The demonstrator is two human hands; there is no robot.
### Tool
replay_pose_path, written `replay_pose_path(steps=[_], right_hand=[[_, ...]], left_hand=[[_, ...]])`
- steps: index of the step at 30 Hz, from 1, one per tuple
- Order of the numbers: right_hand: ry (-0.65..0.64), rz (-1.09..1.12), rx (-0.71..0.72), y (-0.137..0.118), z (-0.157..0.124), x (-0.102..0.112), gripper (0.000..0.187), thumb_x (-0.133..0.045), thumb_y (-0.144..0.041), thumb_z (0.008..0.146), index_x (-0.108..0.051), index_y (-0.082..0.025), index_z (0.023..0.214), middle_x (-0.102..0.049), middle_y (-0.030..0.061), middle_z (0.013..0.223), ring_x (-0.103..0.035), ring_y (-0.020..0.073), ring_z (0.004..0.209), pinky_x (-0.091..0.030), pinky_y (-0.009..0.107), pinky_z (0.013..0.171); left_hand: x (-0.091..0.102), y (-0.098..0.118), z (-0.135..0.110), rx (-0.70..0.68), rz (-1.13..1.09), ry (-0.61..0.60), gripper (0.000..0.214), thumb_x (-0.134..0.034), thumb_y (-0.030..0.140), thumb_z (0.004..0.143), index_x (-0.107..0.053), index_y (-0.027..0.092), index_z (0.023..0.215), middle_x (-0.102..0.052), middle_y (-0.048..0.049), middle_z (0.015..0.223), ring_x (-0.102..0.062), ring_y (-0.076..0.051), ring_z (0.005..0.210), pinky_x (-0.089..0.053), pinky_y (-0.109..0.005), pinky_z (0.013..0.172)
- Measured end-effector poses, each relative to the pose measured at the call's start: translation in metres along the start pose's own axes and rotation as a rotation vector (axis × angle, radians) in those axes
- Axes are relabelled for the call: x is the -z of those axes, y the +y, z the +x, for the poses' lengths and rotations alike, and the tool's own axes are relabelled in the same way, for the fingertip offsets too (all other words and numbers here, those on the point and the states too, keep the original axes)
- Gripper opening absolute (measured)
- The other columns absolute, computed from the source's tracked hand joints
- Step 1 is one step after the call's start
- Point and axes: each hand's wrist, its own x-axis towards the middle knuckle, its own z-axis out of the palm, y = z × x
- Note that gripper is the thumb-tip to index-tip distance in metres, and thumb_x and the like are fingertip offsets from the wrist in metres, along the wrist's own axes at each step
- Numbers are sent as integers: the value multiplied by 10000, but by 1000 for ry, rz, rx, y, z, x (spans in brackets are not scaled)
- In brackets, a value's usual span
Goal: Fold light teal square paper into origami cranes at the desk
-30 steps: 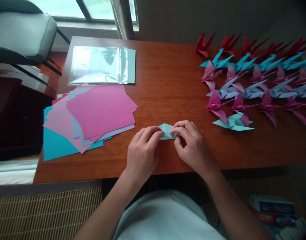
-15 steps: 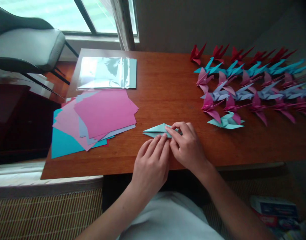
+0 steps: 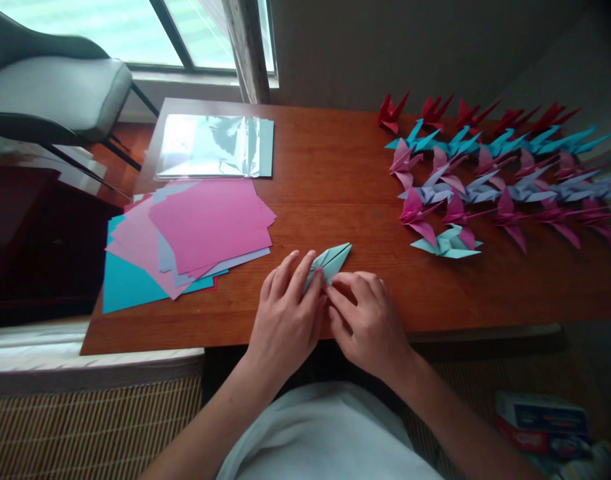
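A pale mint folded paper (image 3: pixel 334 261), narrow and pointed, lies near the table's front edge between my hands, slanting up to the right. My left hand (image 3: pixel 289 303) covers its lower left end, the fingers closed over the paper. From the right, my right hand (image 3: pixel 369 313) pinches its near edge with thumb and forefinger. The lower tip of the paper is hidden under my fingers. A finished mint paper crane (image 3: pixel 450 243) sits to the right, in front of a row of magenta cranes (image 3: pixel 508 217).
Rows of red (image 3: pixel 392 113), blue and pink cranes fill the table's right side. On the left lie a fanned stack of coloured paper sheets (image 3: pixel 210 223) and a clear plastic packet (image 3: pixel 205 147). A chair (image 3: pixel 50 93) stands by the window.
The folded paper has turned from lying sideways to slanting up to the right. My left hand has shifted left and over its end; my right hand has come down to its near edge.
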Motion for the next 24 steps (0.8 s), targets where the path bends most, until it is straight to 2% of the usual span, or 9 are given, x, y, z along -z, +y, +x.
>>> replay_pose_path(steps=[3,5,9,14,19,24], right_hand=[[-6,62,6,-1,2,-1,300,-542,-178,958,-670,-133,1225,-656,149,1219,-533,302,1095,-496,491,922],[-9,95,2,1,4,-2,291,-538,-165,963,-672,-150,1221,-665,137,1211,-546,293,1086,-504,485,921],[-6,129,37,10,6,-2,273,-556,-140,955,-679,-173,1197,-676,121,1179,-570,274,1071,-517,464,925],[64,115,115,27,10,1,247,-575,-109,944,-686,-170,1156,-680,122,1165,-592,267,1087,-521,457,945],[41,109,164,37,14,2,265,-565,-109,958,-660,-177,1196,-695,106,1167,-613,255,1092,-526,438,943],[57,70,184,41,16,0,209,-554,-121,976,-685,-174,1129,-717,107,1132,-626,248,1068,-533,414,913]], left_hand=[[-1,-1,-2,-18,-6,39,378,-532,183,959,-599,130,1327,-627,-139,1413,-570,-331,1288,-435,-503,1082],[-2,-2,-3,-28,-11,49,363,-524,166,963,-602,129,1316,-661,-126,1370,-610,-297,1239,-434,-477,1092],[-2,-7,-5,-66,-22,49,304,-508,151,974,-632,133,1252,-664,-112,1369,-612,-278,1256,-435,-455,1112],[-2,-15,0,-144,-87,23,315,-502,138,985,-607,118,1281,-649,-127,1385,-608,-261,1274,-495,-420,1084],[-2,-22,10,-191,-119,27,250,-525,185,1000,-643,124,1212,-692,-119,1314,-662,-250,1195,-537,-410,1053],[-1,-27,14,-257,-93,0,249,-540,159,989,-660,116,1203,-693,-126,1313,-651,-251,1222,-523,-410,1077]])
